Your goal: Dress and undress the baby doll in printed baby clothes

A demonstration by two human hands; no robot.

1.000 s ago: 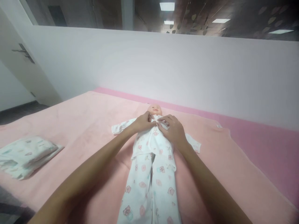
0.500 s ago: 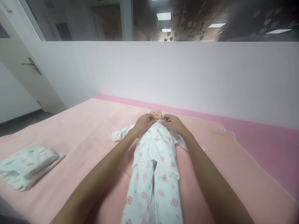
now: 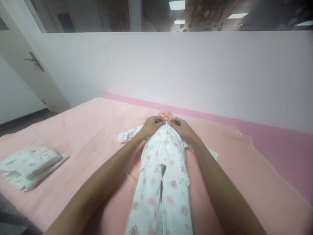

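A baby doll [image 3: 166,114] lies on its back, its head at the far end and its legs towards me. It wears a white pajama top [image 3: 163,147] printed with pink bears, and matching pajama pants [image 3: 156,199]. My left hand [image 3: 153,125] pinches the top's neckline just under the doll's chin. From the other side, my right hand [image 3: 180,126] pinches the same neckline, its fingertips close to those of the left. One sleeve [image 3: 130,134] stretches out flat to the left; the other is partly covered by my right forearm. The fastening between my fingers is too small to make out.
A peach blanket [image 3: 93,130] covers a pink mat [image 3: 276,147]. Folded patterned cloth [image 3: 31,166] lies at the left. Behind the mat rises a white wall [image 3: 171,71] with a window above it. A door [image 3: 31,68] with a metal handle stands at far left.
The view has tilted slightly down. My fingertips have come closer together at the neckline, and more of the doll's face shows above them.
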